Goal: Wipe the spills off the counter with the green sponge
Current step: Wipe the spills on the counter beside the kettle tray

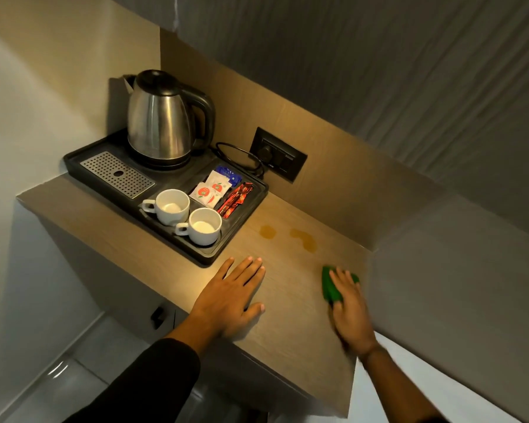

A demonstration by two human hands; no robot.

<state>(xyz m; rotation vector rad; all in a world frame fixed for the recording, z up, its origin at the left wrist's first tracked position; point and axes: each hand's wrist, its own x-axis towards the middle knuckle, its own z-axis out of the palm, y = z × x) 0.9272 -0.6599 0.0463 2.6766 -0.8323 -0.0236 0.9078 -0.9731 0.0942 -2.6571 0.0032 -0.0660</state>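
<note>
green sponge [333, 285] lies near the counter's [287, 315] right edge under the pressing right hand [350, 312]; looks light, soft; grip its sides. left hand [229, 297] rests flat, empty. spills [303, 238] remain.

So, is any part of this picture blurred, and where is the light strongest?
In the head view the right hand on the green sponge is smeared by motion; the left hand is sharp. Warm light is brightest on the counter between the hands, and the wide lens bends the counter edges.
</note>
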